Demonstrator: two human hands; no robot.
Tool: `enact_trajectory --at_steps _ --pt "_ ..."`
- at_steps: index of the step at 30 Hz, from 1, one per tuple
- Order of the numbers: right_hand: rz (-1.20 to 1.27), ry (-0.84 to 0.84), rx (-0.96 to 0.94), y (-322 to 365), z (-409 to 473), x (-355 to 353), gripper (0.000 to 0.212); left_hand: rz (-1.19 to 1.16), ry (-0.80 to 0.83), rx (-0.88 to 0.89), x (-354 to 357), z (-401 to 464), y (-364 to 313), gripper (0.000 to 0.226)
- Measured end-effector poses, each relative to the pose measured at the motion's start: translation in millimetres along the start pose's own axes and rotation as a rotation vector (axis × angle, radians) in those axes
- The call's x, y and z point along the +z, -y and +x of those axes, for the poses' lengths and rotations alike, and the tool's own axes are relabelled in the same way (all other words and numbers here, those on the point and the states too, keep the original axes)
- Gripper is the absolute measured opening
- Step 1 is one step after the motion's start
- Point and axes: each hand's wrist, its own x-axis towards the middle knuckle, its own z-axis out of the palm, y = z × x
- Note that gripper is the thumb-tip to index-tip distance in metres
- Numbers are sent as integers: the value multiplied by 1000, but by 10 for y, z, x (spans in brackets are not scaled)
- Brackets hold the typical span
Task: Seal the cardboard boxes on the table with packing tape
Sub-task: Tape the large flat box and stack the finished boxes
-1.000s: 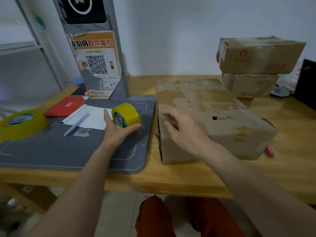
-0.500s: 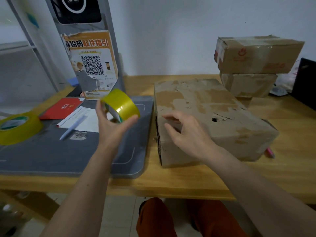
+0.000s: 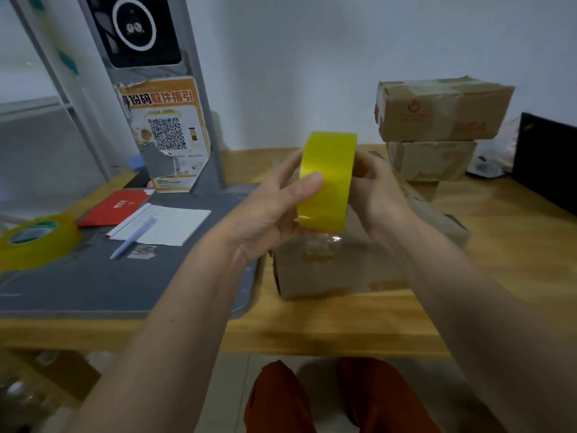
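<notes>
Above the near end of the large cardboard box (image 3: 368,264), the yellow tape roll (image 3: 326,181) is held up in the air between both hands, edge-on to the camera so that its broad outer band faces the person. The left hand (image 3: 271,210) grips the roll from the left, thumb lying across the band. The right hand (image 3: 376,189) grips it from the right, its fingers mostly hidden behind the roll. A short clear tail of tape hangs loose at the bottom of the roll, just above the box top.

The box lies directly below and beyond the hands, its long axis running away from the person toward the two stacked boxes (image 3: 437,126) at the back right of the table (image 3: 515,245). Both hands are about equally near to it. Judgement: the free end is not yet drawn out, and the coming move is to pull it and lay it along that axis. A second tape roll (image 3: 37,242) rests on the grey mat (image 3: 93,276), well apart to the left.
</notes>
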Motion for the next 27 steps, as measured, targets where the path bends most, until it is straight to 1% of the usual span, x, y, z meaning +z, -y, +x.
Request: enact_trajectory --at_steps 2,4,5,6,7,8,10,11,15,17,18,20,21,23,24,25,27 --pt "94 -87 -30 50 -11 -113 22 -169 -18 -28 92 41 68 120" --pt "214 -132 -47 99 -23 -218 26 -429 -40 -101 148 62 142 110" --pt "242 -153 -56 114 -26 -258 27 -525 -24 -133 170 62 183 103" --pt "251 -178 -67 124 -31 -292 26 -559 2 -153 203 49 220 94" --pt "261 -210 -79 130 -38 -316 26 -544 27 -161 235 42 264 81" --pt "271 -244 -88 126 -41 -340 25 -516 39 -160 280 38 298 64" --pt "277 -293 -94 117 -49 -376 24 -502 -28 -164 387 36 337 28" --pt "279 -309 -87 120 -56 -386 25 -517 -81 -173 437 38 343 20" --pt "307 -339 -46 139 -67 -445 31 -561 -234 -184 543 74 370 19" --pt "261 -330 -47 124 -75 -456 32 -513 -322 -190 559 107 385 9" --pt "214 -317 -56 116 -78 -462 31 -468 -361 -186 566 129 382 5" --pt "105 -326 -101 119 -66 -506 26 -364 -412 -157 537 186 350 4" --pt "46 -367 -116 132 -42 -572 27 -322 -431 -139 499 211 318 5" --pt "-94 -507 -129 185 22 -787 41 -255 -453 -112 396 246 254 3" --pt "-168 -549 -139 207 49 -905 47 -212 -448 -115 349 261 226 1" --pt "-237 -561 -144 217 67 -997 50 -162 -434 -126 320 277 201 1" --pt "-337 -538 -139 176 90 -1095 47 -63 -443 -144 319 349 199 5"
